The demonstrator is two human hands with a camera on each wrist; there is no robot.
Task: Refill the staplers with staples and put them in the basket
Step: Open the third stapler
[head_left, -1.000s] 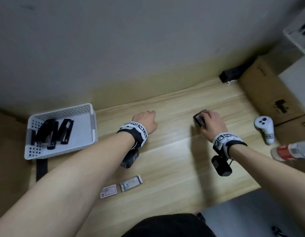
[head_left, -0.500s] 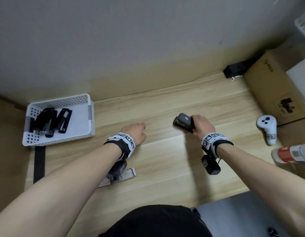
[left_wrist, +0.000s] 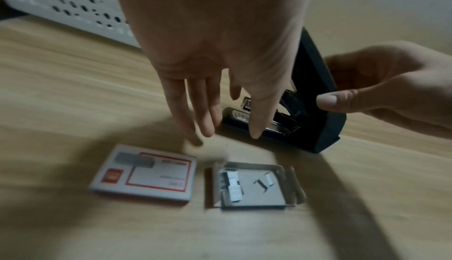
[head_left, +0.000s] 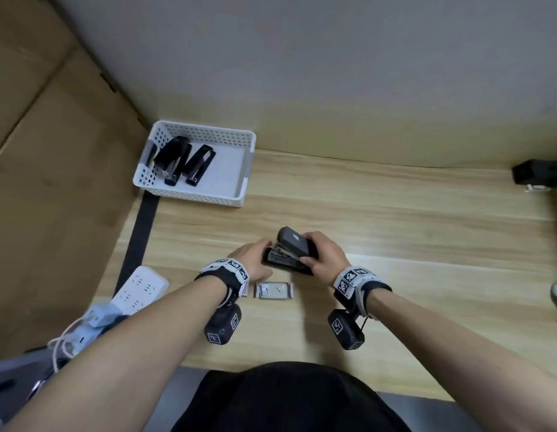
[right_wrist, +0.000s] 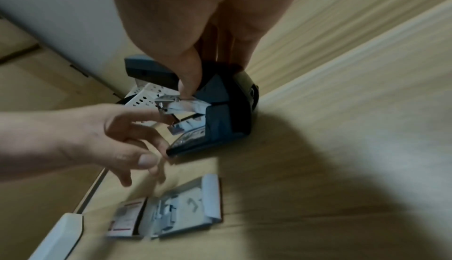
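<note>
- Head view, item one: black stapler (head_left: 289, 255) on the wooden table (head_left: 395, 232), near the front edge, its top cover swung up and the metal staple channel exposed.
- Step in hand, by my reading: loading staples. Best done with the cover held fully back, the strip laid straight along the channel, legs down, before closing.
- Right hand (head_left: 325, 255): grasping the stapler, thumb and fingers curled round the raised cover near its hinge end.
- Left hand (head_left: 253, 260): fingers extended and loosely spread, tips at the stapler's front end and channel; holds nothing that I can make out.
- Open staple tray (left_wrist: 254, 185): just beside the stapler, toward the person; few strips remaining. Closed staple box (left_wrist: 146, 173) next to it.
- White basket (head_left: 205, 135): well apart, back left, two staplers (head_left: 183, 162) inside.
</note>
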